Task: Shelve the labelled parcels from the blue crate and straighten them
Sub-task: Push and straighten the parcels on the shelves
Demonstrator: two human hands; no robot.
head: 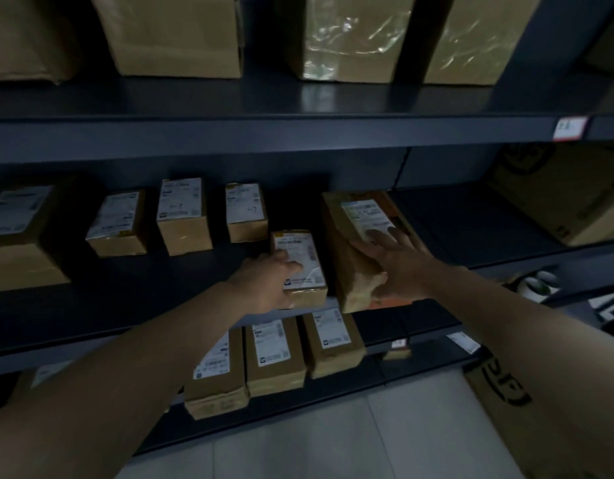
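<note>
At the near edge of the dark metal shelf (126, 292), the left hand (264, 281) gripped a small brown cardboard parcel (305, 267) with a white label. Just to its right, the right hand (399, 264) lay with straight, spread fingers on a larger brown paper-wrapped parcel (354, 271).

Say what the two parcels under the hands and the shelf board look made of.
Small parcel: brown cardboard, crisp edges, white paper label. Larger parcel: creased brown wrapping, probably paper or taped cardboard; wrinkles show. Shelf board: dark, smooth, faintly reflective, likely painted metal.
</note>
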